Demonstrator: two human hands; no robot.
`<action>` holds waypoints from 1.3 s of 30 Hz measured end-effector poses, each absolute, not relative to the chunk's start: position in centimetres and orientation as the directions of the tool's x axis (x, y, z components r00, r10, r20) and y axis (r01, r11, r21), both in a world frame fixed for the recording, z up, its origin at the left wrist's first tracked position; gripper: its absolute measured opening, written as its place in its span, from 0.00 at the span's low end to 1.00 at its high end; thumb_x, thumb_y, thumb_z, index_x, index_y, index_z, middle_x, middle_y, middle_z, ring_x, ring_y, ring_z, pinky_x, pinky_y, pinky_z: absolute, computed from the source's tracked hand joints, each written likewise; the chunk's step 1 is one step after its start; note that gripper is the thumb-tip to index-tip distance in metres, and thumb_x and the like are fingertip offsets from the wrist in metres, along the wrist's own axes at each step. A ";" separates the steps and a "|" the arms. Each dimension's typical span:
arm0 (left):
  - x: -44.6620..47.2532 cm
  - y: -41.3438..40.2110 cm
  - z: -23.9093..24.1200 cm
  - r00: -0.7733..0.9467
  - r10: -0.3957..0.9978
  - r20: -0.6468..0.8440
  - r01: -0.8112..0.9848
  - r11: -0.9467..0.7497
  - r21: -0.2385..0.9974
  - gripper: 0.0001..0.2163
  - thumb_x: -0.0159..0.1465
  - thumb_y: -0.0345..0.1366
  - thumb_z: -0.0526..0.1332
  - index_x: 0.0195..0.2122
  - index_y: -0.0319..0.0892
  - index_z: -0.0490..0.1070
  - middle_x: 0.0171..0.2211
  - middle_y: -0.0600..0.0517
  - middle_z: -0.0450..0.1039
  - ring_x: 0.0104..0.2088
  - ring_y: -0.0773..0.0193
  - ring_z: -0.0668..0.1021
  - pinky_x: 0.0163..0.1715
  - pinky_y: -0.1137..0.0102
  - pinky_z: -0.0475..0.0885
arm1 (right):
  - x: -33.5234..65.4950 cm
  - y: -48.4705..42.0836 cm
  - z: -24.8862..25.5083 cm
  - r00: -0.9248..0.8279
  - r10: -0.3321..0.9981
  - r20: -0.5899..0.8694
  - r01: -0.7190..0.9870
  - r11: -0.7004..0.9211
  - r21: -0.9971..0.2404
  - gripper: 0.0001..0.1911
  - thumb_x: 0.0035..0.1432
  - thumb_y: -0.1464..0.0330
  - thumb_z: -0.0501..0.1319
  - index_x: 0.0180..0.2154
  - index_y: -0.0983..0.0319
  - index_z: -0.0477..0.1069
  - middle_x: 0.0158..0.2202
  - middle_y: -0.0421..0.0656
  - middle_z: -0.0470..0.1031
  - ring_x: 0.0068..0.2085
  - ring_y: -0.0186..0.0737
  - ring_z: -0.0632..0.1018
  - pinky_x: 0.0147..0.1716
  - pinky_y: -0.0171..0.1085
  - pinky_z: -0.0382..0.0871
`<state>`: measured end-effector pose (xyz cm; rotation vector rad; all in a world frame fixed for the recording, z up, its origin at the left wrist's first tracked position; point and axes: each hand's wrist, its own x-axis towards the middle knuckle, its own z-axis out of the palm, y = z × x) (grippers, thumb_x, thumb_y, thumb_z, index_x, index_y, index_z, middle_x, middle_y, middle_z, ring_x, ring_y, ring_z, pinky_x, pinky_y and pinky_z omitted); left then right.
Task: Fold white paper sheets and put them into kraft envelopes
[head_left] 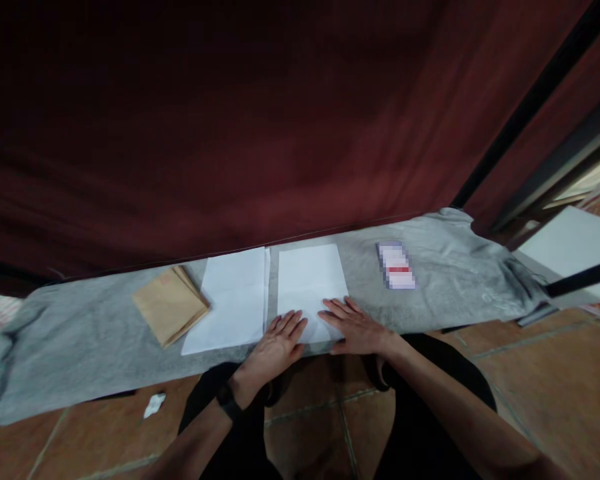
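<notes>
A white sheet of paper (310,277) lies flat in front of me on the grey cloth. My left hand (279,340) rests flat on its lower left corner, fingers stretched out. On the lower right edge of the same sheet lies my right hand (355,327), palm down with the fingers apart. Just left of it is a stack of white paper (235,293). Overlapping that stack's left edge are brown paper envelopes or bags (170,303); which of the two I cannot tell. To the right lies a phone-shaped object (397,265), its surface blurred out.
The grey cloth (95,333) covers a long, narrow bench or table. A dark red curtain (280,167) hangs right behind it. Black poles (530,113) slant at the right, near a white surface (575,243). A crumpled white scrap (154,405) lies on the tiled floor (320,407).
</notes>
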<state>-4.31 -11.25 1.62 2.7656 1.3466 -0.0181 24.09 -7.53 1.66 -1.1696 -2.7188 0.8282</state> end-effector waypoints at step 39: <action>-3.4 -2.6 7.8 -0.099 0.992 0.075 0.073 -0.068 0.995 0.21 0.53 0.49 0.72 0.42 0.40 0.78 0.37 0.48 0.83 0.42 0.55 0.82 0.49 0.60 0.74 | 25.4 -0.4 7.6 0.079 0.972 0.222 0.052 0.218 -0.974 0.19 0.54 0.49 0.64 0.33 0.58 0.73 0.28 0.37 0.74 0.31 0.37 0.71 0.33 0.35 0.67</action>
